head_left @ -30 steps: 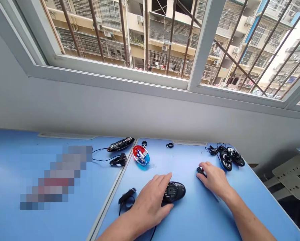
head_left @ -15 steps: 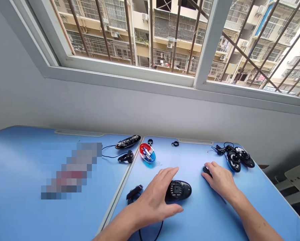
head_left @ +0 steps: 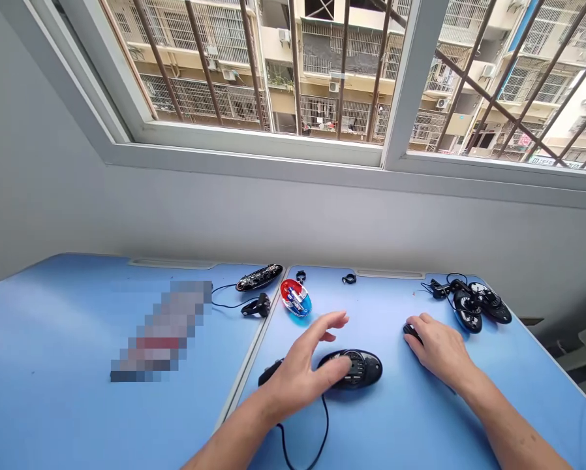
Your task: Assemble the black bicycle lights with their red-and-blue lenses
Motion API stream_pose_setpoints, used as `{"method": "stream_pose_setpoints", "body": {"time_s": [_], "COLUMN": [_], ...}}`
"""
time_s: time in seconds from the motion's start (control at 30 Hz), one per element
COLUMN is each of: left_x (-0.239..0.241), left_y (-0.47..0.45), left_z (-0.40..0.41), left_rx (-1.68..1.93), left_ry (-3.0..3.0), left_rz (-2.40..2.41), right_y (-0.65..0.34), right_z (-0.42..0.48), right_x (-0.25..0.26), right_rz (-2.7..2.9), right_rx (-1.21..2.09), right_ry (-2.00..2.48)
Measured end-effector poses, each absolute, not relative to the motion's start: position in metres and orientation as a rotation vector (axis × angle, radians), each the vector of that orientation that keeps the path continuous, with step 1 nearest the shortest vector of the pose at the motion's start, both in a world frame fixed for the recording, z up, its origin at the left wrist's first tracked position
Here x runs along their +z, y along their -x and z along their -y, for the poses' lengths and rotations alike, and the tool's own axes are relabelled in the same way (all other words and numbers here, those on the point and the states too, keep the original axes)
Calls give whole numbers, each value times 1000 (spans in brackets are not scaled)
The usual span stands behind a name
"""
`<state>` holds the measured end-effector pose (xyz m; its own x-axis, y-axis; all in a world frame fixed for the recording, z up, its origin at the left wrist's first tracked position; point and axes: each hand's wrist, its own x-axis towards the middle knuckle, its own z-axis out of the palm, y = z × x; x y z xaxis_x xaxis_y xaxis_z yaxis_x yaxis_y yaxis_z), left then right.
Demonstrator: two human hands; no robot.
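Observation:
My left hand [head_left: 303, 369] hovers over the near end of a black mouse shell [head_left: 356, 367] lying upside down on the blue table [head_left: 385, 418]. Its fingers are spread and its thumb touches the shell. A black cable [head_left: 305, 444] runs from the shell toward me. My right hand [head_left: 437, 352] lies palm down to the right, fingers curled over a small black part [head_left: 410, 331] that is mostly hidden.
A red and blue transparent mouse shell [head_left: 295, 297], a black circuit strip [head_left: 260, 277] with a wire, small black clips [head_left: 349, 279] and a pile of black mouse parts [head_left: 474, 301] lie along the far edge. A seam [head_left: 246, 372] splits the two tabletops. Wall and window stand behind.
My left hand has lifted off the black shell and slid back, with its fingers raised and spread. The shell now lies more exposed. My right hand has stayed on the small black part.

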<state>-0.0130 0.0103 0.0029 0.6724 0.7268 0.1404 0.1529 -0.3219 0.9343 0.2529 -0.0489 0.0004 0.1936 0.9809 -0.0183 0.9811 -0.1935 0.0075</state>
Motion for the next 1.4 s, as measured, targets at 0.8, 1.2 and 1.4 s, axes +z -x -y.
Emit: {"method": "stream_pose_setpoints", "body": {"time_s": [0.8,1.2,1.4], "left_x": [-8,-5,-2], "left_y": [-8,-8,-9], "left_z": [4,6,6], "left_rx": [444,451,412], "left_ry": [-2402,-2416,-2418], "left_rz": [-733,-774,-789], "right_y": [-220,-217,-215], "right_z": [80,83,81], "right_x": [12,14,12], "right_rz": [-3470,-3560,-3558], "right_rx": [-873,-547,-518], "right_ry": [-2564,-2457,-2443]}}
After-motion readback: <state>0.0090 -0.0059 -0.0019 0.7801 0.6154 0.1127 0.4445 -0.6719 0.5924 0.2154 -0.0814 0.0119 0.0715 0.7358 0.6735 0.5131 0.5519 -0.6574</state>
